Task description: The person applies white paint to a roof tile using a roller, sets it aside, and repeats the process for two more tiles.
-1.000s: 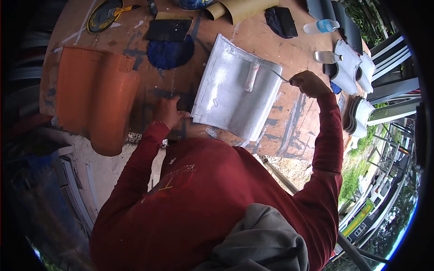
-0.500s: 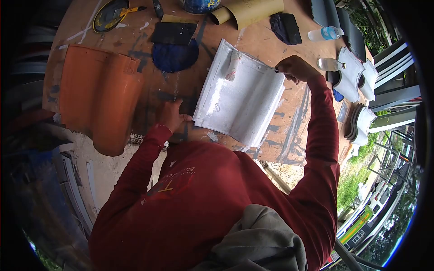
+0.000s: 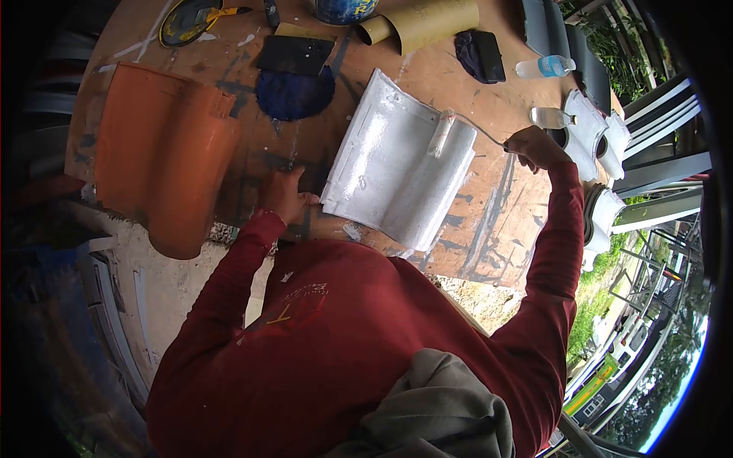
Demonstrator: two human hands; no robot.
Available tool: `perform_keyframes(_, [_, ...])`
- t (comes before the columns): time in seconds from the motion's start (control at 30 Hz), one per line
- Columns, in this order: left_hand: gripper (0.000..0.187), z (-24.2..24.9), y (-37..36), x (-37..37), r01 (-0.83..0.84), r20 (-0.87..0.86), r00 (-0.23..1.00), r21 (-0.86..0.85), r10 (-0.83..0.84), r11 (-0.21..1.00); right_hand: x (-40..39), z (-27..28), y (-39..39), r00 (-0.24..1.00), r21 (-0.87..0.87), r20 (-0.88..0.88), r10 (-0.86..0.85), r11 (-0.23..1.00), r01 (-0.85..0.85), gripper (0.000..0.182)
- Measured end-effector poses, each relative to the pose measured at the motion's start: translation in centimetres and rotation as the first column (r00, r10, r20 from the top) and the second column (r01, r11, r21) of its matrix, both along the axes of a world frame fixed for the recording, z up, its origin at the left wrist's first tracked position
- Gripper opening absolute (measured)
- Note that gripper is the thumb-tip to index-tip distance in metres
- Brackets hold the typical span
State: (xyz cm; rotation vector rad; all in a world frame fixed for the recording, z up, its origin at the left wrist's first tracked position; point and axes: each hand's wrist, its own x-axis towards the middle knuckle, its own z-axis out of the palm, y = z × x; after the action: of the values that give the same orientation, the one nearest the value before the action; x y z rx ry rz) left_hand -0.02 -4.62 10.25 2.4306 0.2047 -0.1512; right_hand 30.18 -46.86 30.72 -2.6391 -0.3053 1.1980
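A roof tile (image 3: 382,168) coated in wet, shiny white paint lies on the wooden table in front of me. My right hand (image 3: 534,147), to the right of the tile, is closed around the handle of a small paint roller (image 3: 441,133). Its thin wire frame reaches left, and the white roller rests on the tile's raised right side. At the tile's near left corner is my left hand (image 3: 286,195), thumb stretched out to the edge and the other fingers partly hidden. An unpainted orange roof tile (image 3: 164,153) lies to the left.
Along the back are a blue paint can (image 3: 343,9), a yellow-rimmed paint lid (image 3: 183,21) with a brush, a dark sanding block (image 3: 296,53), and a cardboard tube (image 3: 427,23). Two bottles, one a water bottle (image 3: 546,66), and painted tiles (image 3: 584,126) stand at the right.
My right hand has moved right, away from the tile's edge. The roller has travelled from the tile's upper middle to its raised right side. My left hand stays at the corner.
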Motion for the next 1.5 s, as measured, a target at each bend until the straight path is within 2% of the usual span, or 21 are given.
perform_keyframes(0.07, [0.077, 1.2, -0.1, 0.4, -0.009, -0.123, 0.992, -0.002, 0.009, 1.000, -0.4, 1.6, -1.3, 0.999, -0.007, 0.007, -0.041, 0.999, 0.041, 0.026])
perform_keyframes(0.17, [0.082, 0.0, 0.0, 0.1, -0.004, -0.083, 0.997, -0.044, 0.001, 0.999, -0.3, 2.3, -2.3, 0.997, -0.006, 0.065, -0.047, 0.999, 0.047, 0.030])
perform_keyframes(0.27, [0.084, -0.5, -0.1, 0.0, -0.007, -0.065, 0.998, -0.065, 0.003, 0.998, 0.9, 0.6, -2.7, 0.998, 0.085, 0.027, -0.058, 0.995, 0.055, 0.030])
perform_keyframes(0.4, [0.085, -0.5, 0.0, -0.1, -0.003, -0.082, 0.997, -0.033, 0.000, 0.999, 2.5, -3.0, 0.8, 0.999, 0.101, -0.038, -0.032, 0.994, 0.036, 0.030])
perform_keyframes(0.47, [0.083, -0.2, -0.1, -0.2, 0.004, -0.018, 1.000, -0.018, -0.004, 1.000, 3.0, -4.5, 3.1, 0.998, 0.137, -0.049, -0.037, 0.990, 0.044, 0.028])
perform_keyframes(0.6, [0.084, -0.8, -0.3, -0.5, -0.022, 0.017, 1.000, 0.016, 0.022, 1.000, 4.0, -6.9, 6.8, 0.998, 0.283, -0.062, 0.014, 0.959, 0.004, 0.026])
perform_keyframes(0.67, [0.084, -0.7, -0.5, -0.5, -0.032, -0.052, 0.998, 0.035, 0.034, 0.999, 4.6, -7.6, 7.9, 0.994, 0.391, -0.096, 0.042, 0.920, -0.001, 0.025])
perform_keyframes(0.93, [0.078, -1.1, -0.3, -0.3, -0.001, -0.046, 0.999, 0.056, 0.003, 0.998, 4.3, -6.6, 6.7, 0.992, 0.357, -0.103, 0.079, 0.933, -0.037, 0.025])
perform_keyframes(1.03, [0.077, -1.3, -0.2, -0.1, 0.017, -0.065, 0.998, 0.054, -0.013, 0.998, 3.0, -5.4, 3.8, 1.000, 0.211, -0.031, -0.004, 0.977, 0.011, 0.025])
perform_keyframes(1.13, [0.074, -1.4, -0.1, 0.1, 0.049, -0.059, 0.997, 0.043, -0.046, 0.998, 1.0, -4.3, 1.1, 0.996, 0.136, 0.018, -0.089, 0.987, 0.086, 0.025])
perform_keyframes(1.2, [0.072, -1.1, 0.4, 0.5, 0.082, -0.032, 0.996, 0.044, -0.080, 0.996, -1.3, -4.1, 0.5, 0.992, 0.154, 0.001, -0.126, 0.980, 0.125, 0.023])
perform_keyframes(1.27, [0.067, -0.5, 0.3, 0.6, 0.099, -0.029, 0.995, 0.047, -0.098, 0.994, -5.8, -4.0, 1.3, 0.931, 0.351, -0.013, -0.365, 0.870, 0.346, 0.022])
perform_keyframes(1.33, [0.067, -0.4, 0.4, 0.5, 0.116, -0.045, 0.992, 0.054, -0.114, 0.992, -10.0, -6.3, 3.6, 0.878, 0.528, -0.058, -0.476, 0.731, 0.431, 0.029])
perform_keyframes(1.37, [0.067, -0.4, 0.5, 0.5, 0.117, -0.062, 0.992, 0.055, -0.113, 0.992, -11.9, -7.7, 4.8, 0.858, 0.614, -0.187, -0.479, 0.625, 0.483, 0.032])
perform_keyframes(1.4, [0.067, -0.3, 0.5, 0.4, 0.124, -0.059, 0.991, 0.063, -0.120, 0.990, -14.0, -9.0, 6.7, 0.801, 0.697, -0.344, -0.490, 0.439, 0.568, 0.036])
perform_keyframes(1.5, [0.060, -0.3, 0.6, -0.4, 0.123, -0.080, 0.990, 0.076, -0.117, 0.989, -18.5, -11.3, 12.4, 0.737, 0.756, -0.463, -0.492, 0.216, 0.618, 0.038])
